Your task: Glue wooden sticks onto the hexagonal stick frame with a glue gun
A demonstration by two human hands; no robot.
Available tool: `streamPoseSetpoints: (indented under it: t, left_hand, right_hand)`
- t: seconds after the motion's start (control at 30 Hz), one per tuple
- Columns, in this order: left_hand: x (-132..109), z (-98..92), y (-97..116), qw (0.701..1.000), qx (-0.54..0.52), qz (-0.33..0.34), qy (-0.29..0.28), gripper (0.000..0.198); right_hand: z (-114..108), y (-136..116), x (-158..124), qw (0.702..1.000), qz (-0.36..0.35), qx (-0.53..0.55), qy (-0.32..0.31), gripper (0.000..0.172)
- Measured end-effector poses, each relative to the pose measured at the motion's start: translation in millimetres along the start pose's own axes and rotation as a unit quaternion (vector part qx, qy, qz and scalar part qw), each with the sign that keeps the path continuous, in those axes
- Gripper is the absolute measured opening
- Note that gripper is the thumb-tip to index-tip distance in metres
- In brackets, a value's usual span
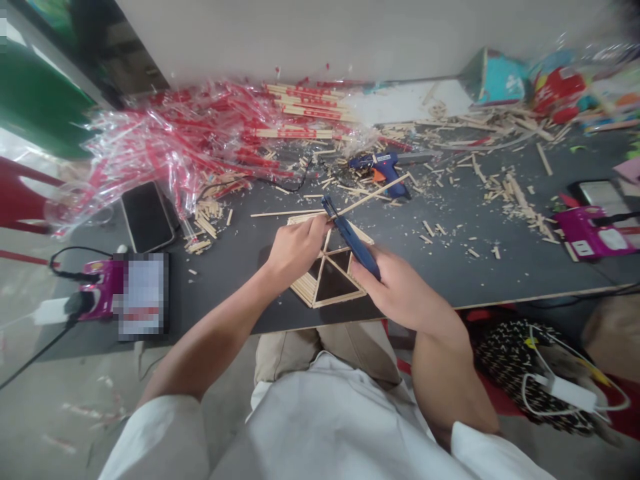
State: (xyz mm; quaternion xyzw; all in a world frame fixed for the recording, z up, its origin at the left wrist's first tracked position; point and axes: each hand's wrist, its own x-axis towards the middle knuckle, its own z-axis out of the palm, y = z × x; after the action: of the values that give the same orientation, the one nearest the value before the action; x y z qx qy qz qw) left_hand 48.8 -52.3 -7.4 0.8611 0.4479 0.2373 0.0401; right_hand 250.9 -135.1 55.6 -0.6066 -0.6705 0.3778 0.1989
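Observation:
My right hand (pixel 393 283) is closed around a dark blue cutting tool (pixel 357 247), its head pointing up and to the left. A thin wooden stick (pixel 375 198) lies at the tool's head, and my left hand (pixel 299 247) pinches the stick's lower end there. Below both hands, a flat hexagonal frame of wooden sticks (pixel 340 300) rests on the table, with spokes meeting at its middle; my hands cover parts of it. Another stick (pixel 280 214) lies just behind my left hand.
On the dark table (pixel 395 257), a blue glue gun (pixel 391 175) lies beyond my hands. Red and clear wrappers (pixel 200 133) pile up at the back left. A phone (pixel 147 217) and a purple power strip (pixel 97 290) are left; stick scraps (pixel 515 200) and another purple strip (pixel 583 233) are right.

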Motion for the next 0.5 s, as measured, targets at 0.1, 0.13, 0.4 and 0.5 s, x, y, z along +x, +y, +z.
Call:
streamPoseSetpoints:
  t: [0.1,0.13,0.4,0.5]
  left_hand:
    - [0.3,-0.4,0.5,1.0,0.009,0.011,0.012,0.05]
    - [0.5,-0.5,0.6,1.0,0.017,0.018,0.02,0.052]
    - [0.0,4.0,0.1,0.998,0.037,0.027,0.051,0.052]
    - [-0.2,5.0,-0.1,0.997,0.042,0.032,0.058,0.052]
  right_hand:
    - [-0.9,-0.6,-0.4,1.0,-0.003,-0.01,-0.006,0.028]
    - [-1.1,-0.6,-0.3,1.0,-0.002,-0.015,-0.006,0.029]
    - [5.2,3.2,5.4,0.997,0.042,-0.058,0.02,0.038]
    - [6.3,2.7,8.8,0.995,0.041,-0.092,0.025,0.039]
